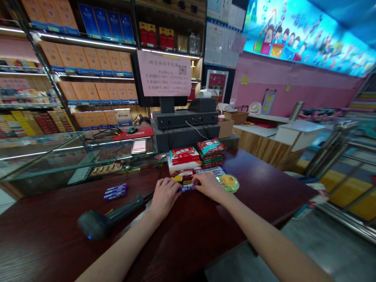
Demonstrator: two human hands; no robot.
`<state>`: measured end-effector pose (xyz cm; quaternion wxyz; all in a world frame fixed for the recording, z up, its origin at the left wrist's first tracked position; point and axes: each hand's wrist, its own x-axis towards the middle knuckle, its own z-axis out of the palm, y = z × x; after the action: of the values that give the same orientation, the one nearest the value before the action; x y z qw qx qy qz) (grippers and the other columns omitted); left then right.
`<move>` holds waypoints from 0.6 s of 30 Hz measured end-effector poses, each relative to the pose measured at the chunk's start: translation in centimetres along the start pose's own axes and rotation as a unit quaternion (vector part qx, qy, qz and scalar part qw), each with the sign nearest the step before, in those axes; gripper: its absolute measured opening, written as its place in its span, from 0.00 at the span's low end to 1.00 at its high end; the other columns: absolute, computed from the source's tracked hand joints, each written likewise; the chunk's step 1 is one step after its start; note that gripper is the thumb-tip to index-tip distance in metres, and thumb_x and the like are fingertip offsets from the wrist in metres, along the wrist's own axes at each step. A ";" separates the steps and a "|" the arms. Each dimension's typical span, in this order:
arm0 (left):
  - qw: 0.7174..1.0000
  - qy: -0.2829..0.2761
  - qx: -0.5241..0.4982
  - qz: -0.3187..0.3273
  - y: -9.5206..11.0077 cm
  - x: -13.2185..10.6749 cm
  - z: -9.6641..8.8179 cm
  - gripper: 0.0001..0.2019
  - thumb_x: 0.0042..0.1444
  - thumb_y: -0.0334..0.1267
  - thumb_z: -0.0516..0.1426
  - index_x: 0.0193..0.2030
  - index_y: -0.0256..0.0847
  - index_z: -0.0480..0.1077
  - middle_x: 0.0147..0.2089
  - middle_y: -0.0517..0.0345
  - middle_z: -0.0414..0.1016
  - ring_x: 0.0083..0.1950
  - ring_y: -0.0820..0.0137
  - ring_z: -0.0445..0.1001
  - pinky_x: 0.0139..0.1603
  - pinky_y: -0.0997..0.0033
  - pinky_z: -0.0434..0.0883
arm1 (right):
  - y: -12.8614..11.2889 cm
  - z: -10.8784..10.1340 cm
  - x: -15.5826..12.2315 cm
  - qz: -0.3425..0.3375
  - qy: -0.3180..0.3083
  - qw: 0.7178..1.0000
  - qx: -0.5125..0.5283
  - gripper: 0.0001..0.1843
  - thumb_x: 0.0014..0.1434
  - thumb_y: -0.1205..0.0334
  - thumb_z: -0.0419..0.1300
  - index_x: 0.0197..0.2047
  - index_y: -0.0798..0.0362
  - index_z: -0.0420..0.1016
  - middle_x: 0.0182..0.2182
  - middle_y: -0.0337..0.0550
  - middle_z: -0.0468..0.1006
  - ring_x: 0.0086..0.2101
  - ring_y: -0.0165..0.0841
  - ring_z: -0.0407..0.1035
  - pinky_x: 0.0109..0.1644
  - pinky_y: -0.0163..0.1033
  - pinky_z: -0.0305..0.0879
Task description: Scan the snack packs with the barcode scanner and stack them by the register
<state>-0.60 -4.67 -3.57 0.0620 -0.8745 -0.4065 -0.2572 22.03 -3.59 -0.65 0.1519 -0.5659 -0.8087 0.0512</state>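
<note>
- From my end I see a dark red-brown desk (258,168) with a glossy top, spread across the near part of the room.
- On the left I make out a glass counter (55,145), and behind it tall shelves (96,76) packed with boxes (85,58).
- White strip lights (85,38) glow along the shelf edges.
- Paper sheets (216,35) hang just past the shelves, above a framed red notice (217,84).
- Farther right I have a pink wall (258,64) under a bright blue cartoon mural (311,37).
- A wood-grain counter (261,144) stands before that wall.
- At far right I see a metal railing (326,150) and grey floor (337,250).
</note>
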 end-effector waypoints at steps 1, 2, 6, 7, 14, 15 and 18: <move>1.000 -0.002 0.000 0.003 -0.1 0.0 0.2 0.10 0.59 0.33 0.62 0.48 0.47 0.74 0.47 0.57 0.80 0.52 0.60 0.70 0.53 0.56 0.61 | 0.0 0.2 0.0 0.002 -0.004 1.000 -0.007 0.07 0.58 0.68 0.65 0.40 0.48 0.79 0.37 0.39 0.84 0.43 0.37 0.75 0.51 0.42 0.55; 1.000 -0.004 -0.002 0.004 -0.2 -0.1 0.4 0.11 0.59 0.33 0.62 0.48 0.47 0.74 0.48 0.57 0.80 0.52 0.60 0.70 0.53 0.56 0.62 | 0.1 0.3 0.0 0.004 -0.006 1.000 -0.012 0.07 0.58 0.68 0.65 0.40 0.49 0.79 0.36 0.39 0.84 0.43 0.38 0.75 0.50 0.42 0.55; 1.000 -0.019 -0.010 -0.001 -0.3 -0.1 0.6 0.10 0.60 0.35 0.62 0.49 0.47 0.74 0.48 0.57 0.80 0.52 0.61 0.70 0.53 0.56 0.62 | 0.2 0.8 0.1 0.009 -0.006 1.000 -0.019 0.07 0.58 0.68 0.65 0.40 0.49 0.79 0.36 0.40 0.83 0.42 0.38 0.74 0.50 0.42 0.54; 1.000 -0.024 -0.012 -0.002 -0.3 -0.1 0.5 0.10 0.61 0.36 0.62 0.49 0.47 0.75 0.48 0.57 0.80 0.52 0.61 0.70 0.53 0.56 0.62 | 0.1 0.8 0.1 0.009 -0.005 1.000 -0.021 0.07 0.58 0.68 0.64 0.40 0.49 0.79 0.36 0.40 0.83 0.42 0.38 0.74 0.50 0.42 0.53; 0.999 -0.035 -0.002 0.001 -0.1 0.0 0.5 0.09 0.65 0.37 0.57 0.50 0.47 0.75 0.48 0.57 0.80 0.51 0.62 0.70 0.53 0.57 0.61 | -0.1 0.7 -0.3 -0.002 0.011 0.999 -0.052 0.06 0.60 0.69 0.62 0.40 0.49 0.77 0.37 0.41 0.82 0.43 0.38 0.72 0.49 0.42 0.51; 0.999 -0.034 0.001 0.002 0.0 0.0 0.5 0.09 0.65 0.36 0.57 0.50 0.47 0.75 0.48 0.57 0.80 0.51 0.62 0.70 0.52 0.57 0.61 | -0.1 0.7 -0.4 -0.005 0.015 0.998 -0.061 0.06 0.60 0.69 0.62 0.40 0.49 0.76 0.37 0.42 0.82 0.43 0.38 0.72 0.48 0.42 0.51; 0.999 -0.033 0.014 -0.001 0.2 0.3 0.4 0.08 0.66 0.36 0.56 0.48 0.47 0.75 0.47 0.56 0.80 0.51 0.62 0.69 0.51 0.58 0.62 | -0.3 0.8 -0.5 -0.011 0.024 0.996 -0.084 0.06 0.60 0.69 0.61 0.41 0.50 0.75 0.38 0.43 0.82 0.44 0.39 0.71 0.48 0.42 0.50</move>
<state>-0.15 -4.44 -3.78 0.0601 -0.8812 -0.4128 -0.2224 21.71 -4.09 -1.46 0.1236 -0.5685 -0.8127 -0.0322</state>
